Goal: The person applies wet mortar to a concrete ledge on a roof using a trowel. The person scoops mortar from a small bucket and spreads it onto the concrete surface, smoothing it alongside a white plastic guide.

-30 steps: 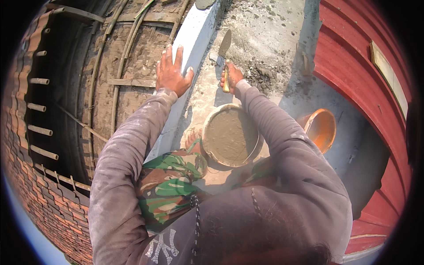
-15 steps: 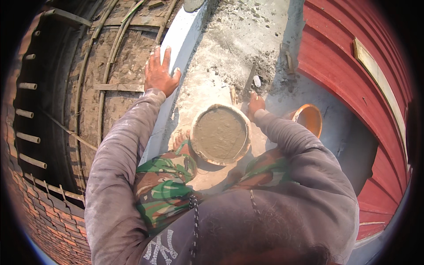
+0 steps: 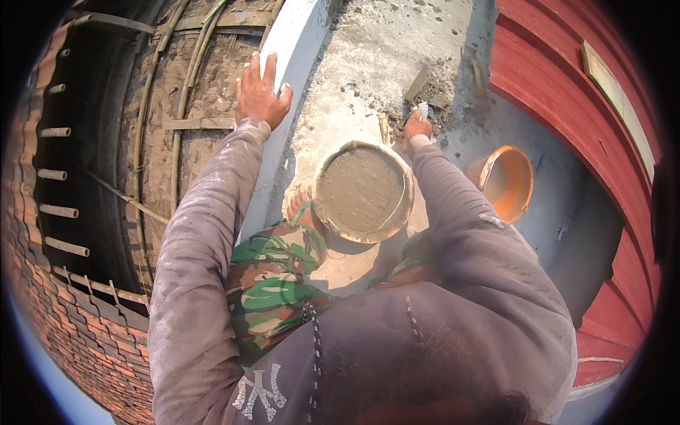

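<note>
My left hand (image 3: 262, 95) rests with spread fingers on the white-painted wall ledge (image 3: 280, 134) at the left. My right hand (image 3: 416, 131) is closed on a trowel, its grey blade (image 3: 416, 83) pointing away from me, low over loose mortar crumbs (image 3: 443, 95) on the concrete. A small white piece (image 3: 423, 110) shows by my right fingers; I cannot tell whether it belongs to the trowel. Between my legs a round bucket (image 3: 319, 212) stands, filled nearly to its rim with smooth wet mortar (image 3: 365, 188). My right hand is just beyond its far right rim.
An orange bucket (image 3: 524, 188) stands tilted at my right. Red corrugated metal sheeting (image 3: 567, 78) runs along the right side. Beyond the ledge at left are bamboo poles (image 3: 142, 142), a dark gap (image 3: 92, 142) and roof tiles (image 3: 85, 340). My bare left foot (image 3: 301, 202) is beside the mortar bucket.
My right hand has moved forward with the trowel, whose blade has turned from edge-on to showing its flat face. My left hand stays on the ledge. The view has shifted slightly.
</note>
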